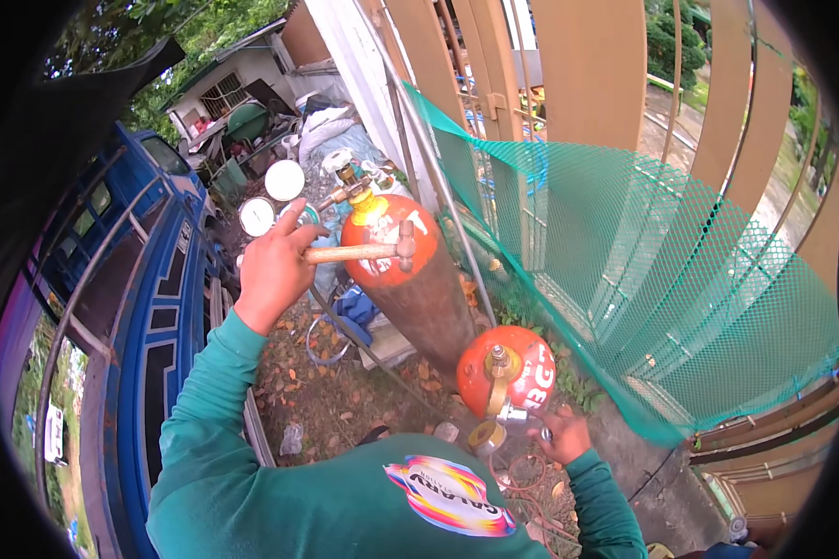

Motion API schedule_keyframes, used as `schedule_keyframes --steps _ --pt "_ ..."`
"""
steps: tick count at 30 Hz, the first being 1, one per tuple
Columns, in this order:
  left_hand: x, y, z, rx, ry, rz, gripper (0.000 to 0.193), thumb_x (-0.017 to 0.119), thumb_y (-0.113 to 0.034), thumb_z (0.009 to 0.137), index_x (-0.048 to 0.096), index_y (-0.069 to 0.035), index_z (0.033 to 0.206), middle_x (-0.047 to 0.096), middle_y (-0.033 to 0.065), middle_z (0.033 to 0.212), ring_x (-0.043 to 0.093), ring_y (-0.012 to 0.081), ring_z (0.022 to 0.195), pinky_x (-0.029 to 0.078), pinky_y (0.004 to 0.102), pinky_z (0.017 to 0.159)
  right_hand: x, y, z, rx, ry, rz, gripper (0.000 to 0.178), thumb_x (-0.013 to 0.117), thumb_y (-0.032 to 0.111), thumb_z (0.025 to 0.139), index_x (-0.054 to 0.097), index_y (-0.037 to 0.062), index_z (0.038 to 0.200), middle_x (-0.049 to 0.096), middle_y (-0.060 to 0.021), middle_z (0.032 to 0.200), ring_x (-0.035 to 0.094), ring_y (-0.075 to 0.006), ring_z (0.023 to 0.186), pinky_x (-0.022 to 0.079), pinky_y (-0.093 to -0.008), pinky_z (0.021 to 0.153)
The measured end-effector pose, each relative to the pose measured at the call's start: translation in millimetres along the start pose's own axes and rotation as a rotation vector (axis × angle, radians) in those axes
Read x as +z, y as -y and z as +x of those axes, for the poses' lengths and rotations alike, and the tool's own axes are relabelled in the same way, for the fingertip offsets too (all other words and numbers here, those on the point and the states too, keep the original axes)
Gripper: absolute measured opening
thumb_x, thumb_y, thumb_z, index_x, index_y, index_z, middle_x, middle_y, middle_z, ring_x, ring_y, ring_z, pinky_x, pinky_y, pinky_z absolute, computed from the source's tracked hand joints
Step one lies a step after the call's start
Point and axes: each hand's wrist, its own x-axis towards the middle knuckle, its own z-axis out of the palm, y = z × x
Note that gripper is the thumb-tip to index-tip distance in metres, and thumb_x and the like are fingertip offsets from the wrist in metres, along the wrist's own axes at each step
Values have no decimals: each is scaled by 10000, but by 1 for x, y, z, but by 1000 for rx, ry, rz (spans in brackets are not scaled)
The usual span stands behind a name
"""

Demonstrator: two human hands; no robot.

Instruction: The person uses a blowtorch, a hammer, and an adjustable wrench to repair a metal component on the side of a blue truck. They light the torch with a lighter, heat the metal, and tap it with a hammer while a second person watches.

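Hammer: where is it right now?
In the head view, left of centre: the hammer is in the left hand, its head against the top of the tall orange cylinder, below the gauges.

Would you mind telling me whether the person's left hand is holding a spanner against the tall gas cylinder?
No, the left hand grips a wooden-handled hammer, whose head lies against the top of the tall orange cylinder.

Blue truck [149, 307] seen along left of frame. Green mesh netting [662, 279] stretched across right half, tan fence slats [592, 70] behind it at top. Small house [228, 79] and piled clutter at upper left. Dry leaves [298, 382] scattered on ground, lower centre.
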Motion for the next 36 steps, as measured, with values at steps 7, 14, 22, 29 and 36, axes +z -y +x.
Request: schedule_keyframes --steps 7,14,22,29,36 --pt "29 -7 -6 -425 -356 -90 645 806 -304 788 504 -4 1273 637 203 935 656 413 798 516 465 736 22 -8 13 612 13 558 335 650 331 938 728 29 815 645 -173 657 626 -339 617 476 -436 603" --pt "34 -5 1 -443 -243 -40 521 757 -253 802 568 -82 1257 676 172 789 671 403 752 520 508 679 41 -22 11 433 -47 253 388 627 333 966 717 -26 849 634 -70 630 564 -141 578 448 -355 558" --pt "-4 22 23 310 144 171 219 616 -113 822 656 -143 1035 667 79 784 686 275 757 533 429 634 53 -35 14 841 -27 933 275 641 276 967 655 50 812 537 13 626 457 -99 507 322 -291 462" --pt "7 -13 -12 -106 -200 -79 303 720 -211 805 651 -61 1059 658 87 901 683 300 731 539 409 617 54 -61 15 927 132 1126 140 616 229 961 646 94 979 605 -24 718 480 -138 465 355 -314 452" --pt "20 7 -15 -704 -286 -459 487 824 -420 771 625 -1 919 637 146 670 649 330 625 487 435 569 17 -17 -4 88 52 28 528 743 195 768 626 164 1282 682 -137 824 636 -342 704 534 -443 649"
